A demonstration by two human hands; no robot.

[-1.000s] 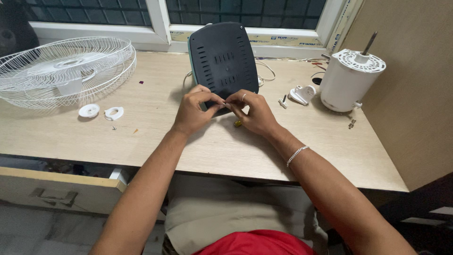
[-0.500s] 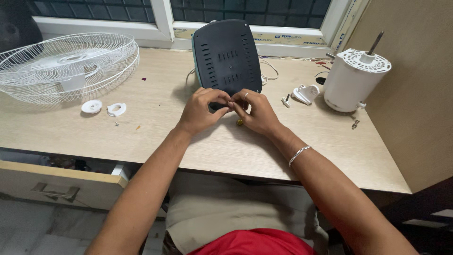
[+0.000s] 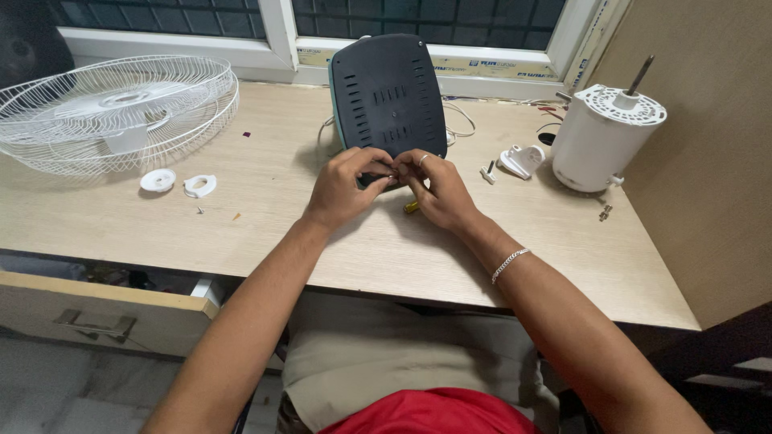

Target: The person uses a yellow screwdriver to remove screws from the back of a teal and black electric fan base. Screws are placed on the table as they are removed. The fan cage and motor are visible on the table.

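Both hands, left (image 3: 342, 191) and right (image 3: 438, 191), pinch something tiny (hidden by fingertips) together at the dark slotted base's (image 3: 388, 92) near edge, seemingly steadying it.

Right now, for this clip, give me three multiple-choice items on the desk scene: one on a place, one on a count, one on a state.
1. Where does the wire fan guard lie?
A. far left of the desk
B. beside the motor
C. in the drawer

2. How many small white round parts lie just in front of the guard?
A. one
B. two
C. four

3. How does the white motor housing stand?
A. on its side
B. upright, shaft up
C. held in a hand

Answers:
1 A: it fills the desk's left end by the window.
2 B: a disc and a ring lie side by side.
3 B: its shaft points upward and no hand touches it.
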